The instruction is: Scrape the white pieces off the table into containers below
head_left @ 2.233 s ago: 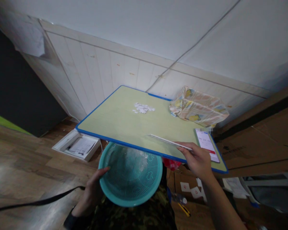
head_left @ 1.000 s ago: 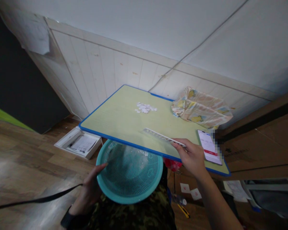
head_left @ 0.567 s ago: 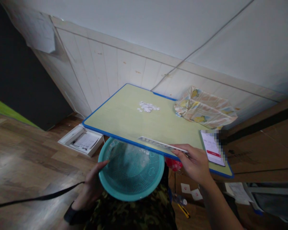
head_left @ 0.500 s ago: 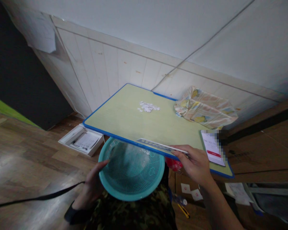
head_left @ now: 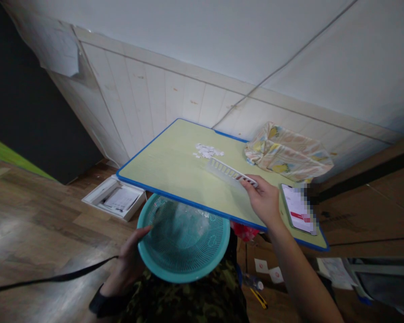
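My left hand (head_left: 129, 262) grips the rim of a teal mesh basket (head_left: 183, 242) held just under the near edge of a low table (head_left: 161, 168) with a pale green top and blue rim. White scraps lie inside the basket. My right hand (head_left: 264, 199) is closed on a long white slotted strip (head_left: 227, 171), which it holds over the tabletop. The strip's far end lies close to a small pile of white bits (head_left: 207, 151) in the middle of the table.
A folded patterned cloth (head_left: 287, 152) sits at the table's far right corner and a phone (head_left: 299, 208) lies at its right edge. On the wooden floor are an open white box (head_left: 114, 200), a black strap (head_left: 47, 281), papers and a yellow cutter (head_left: 258, 298).
My right hand has carried the strip from the table's near edge away from me toward the pile of white bits. The left hand and basket have stayed put.
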Motion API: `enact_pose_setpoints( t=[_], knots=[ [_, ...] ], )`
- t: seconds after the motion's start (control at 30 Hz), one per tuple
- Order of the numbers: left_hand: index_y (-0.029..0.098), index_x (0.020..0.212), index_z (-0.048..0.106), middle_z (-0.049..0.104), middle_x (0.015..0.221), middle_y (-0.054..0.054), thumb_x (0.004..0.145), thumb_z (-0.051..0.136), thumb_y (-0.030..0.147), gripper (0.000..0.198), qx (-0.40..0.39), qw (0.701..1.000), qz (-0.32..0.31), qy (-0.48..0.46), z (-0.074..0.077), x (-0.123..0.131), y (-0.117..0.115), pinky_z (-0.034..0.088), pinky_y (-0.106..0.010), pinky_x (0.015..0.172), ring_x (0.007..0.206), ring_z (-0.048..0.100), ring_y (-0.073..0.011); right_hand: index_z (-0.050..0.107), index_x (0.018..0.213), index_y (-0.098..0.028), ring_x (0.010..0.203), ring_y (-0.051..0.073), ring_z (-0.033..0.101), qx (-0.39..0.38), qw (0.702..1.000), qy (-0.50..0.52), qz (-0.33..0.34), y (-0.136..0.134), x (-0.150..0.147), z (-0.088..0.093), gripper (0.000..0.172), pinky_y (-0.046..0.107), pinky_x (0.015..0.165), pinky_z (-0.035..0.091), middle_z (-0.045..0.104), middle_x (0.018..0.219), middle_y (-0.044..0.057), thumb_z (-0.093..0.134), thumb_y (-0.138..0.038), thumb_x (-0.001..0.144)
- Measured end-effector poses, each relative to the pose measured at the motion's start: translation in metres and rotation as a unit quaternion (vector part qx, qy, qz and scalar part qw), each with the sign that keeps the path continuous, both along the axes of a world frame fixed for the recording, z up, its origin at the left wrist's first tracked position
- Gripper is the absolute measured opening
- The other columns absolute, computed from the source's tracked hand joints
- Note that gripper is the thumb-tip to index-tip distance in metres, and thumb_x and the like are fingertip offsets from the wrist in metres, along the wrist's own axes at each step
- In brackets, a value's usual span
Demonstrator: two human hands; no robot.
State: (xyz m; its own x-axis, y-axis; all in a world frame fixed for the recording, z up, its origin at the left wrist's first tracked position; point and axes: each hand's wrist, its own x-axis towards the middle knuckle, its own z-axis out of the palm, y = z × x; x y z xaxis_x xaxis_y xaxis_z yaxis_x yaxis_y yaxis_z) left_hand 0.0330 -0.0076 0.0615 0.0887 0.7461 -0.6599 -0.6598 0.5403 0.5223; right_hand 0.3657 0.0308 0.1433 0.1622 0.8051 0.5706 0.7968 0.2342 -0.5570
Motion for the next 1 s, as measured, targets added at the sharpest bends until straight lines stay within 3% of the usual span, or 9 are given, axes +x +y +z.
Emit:
enact_pose_setpoints(
  t=[0.2,0.43,0.53,0.77,0.9,1.0],
  knots=[
    [0.013,0.075,0.076,0.078,0.069,-0.009,0.067,0.071,0.017,0.010,0.006,1.000,0.003,0.001,0.002,-0.002,0.000,0.059,-0.040,0.082,0.081,0.075,-0.0329,0.073,0.097,-0.022,0.077,0.017,0.071,-0.020,0.995,-0.022,0.097,0.000,-0.004,0.004,0.019,0.024,0.066,0.052,0.077,0.093,0.003,0.061,-0.034,0.090],
    [0.014,0.072,0.075,0.078,0.068,-0.007,0.066,0.073,0.021,0.009,0.018,1.000,-0.011,0.008,0.001,-0.003,0.000,0.061,-0.034,0.069,0.060,0.073,-0.0240,0.073,0.094,-0.023,0.074,0.014,0.071,-0.050,0.987,-0.029,0.148,-0.025,-0.013,0.016,0.012,0.021,0.063,0.051,0.076,0.086,0.000,0.063,-0.027,0.090],
    [0.013,0.072,0.076,0.077,0.068,-0.009,0.069,0.072,0.021,0.009,0.020,1.000,-0.012,0.009,0.000,-0.003,0.000,0.061,-0.034,0.069,0.061,0.073,-0.0253,0.073,0.094,-0.024,0.072,0.012,0.071,-0.057,0.984,-0.027,0.169,-0.033,-0.017,0.019,0.011,0.019,0.063,0.051,0.076,0.085,-0.002,0.063,-0.024,0.089],
    [0.012,0.073,0.077,0.078,0.068,-0.009,0.074,0.067,0.019,0.012,0.011,1.000,0.009,0.009,-0.007,-0.004,0.000,0.061,-0.032,0.063,0.058,0.072,-0.0238,0.073,0.096,-0.023,0.073,0.011,0.072,-0.045,0.980,-0.024,0.191,-0.046,-0.025,0.024,0.014,0.016,0.065,0.053,0.077,0.086,-0.002,0.062,-0.018,0.089],
    [0.012,0.070,0.076,0.077,0.066,-0.009,0.074,0.067,0.018,0.011,0.004,1.000,0.010,0.003,-0.002,-0.004,0.000,0.061,-0.031,0.060,0.055,0.071,-0.0233,0.073,0.096,-0.024,0.073,0.011,0.073,-0.045,0.981,-0.018,0.186,-0.054,-0.028,0.024,0.016,0.017,0.064,0.054,0.077,0.087,-0.002,0.062,-0.017,0.089],
    [0.011,0.072,0.075,0.077,0.067,-0.009,0.071,0.068,0.014,0.008,0.007,1.000,0.018,0.005,0.003,-0.003,0.000,0.061,-0.031,0.063,0.058,0.072,-0.0238,0.074,0.100,-0.026,0.081,0.013,0.074,-0.051,0.978,-0.003,0.203,-0.060,-0.029,0.021,0.019,0.019,0.071,0.057,0.077,0.094,-0.002,0.060,-0.016,0.090]
  ],
)
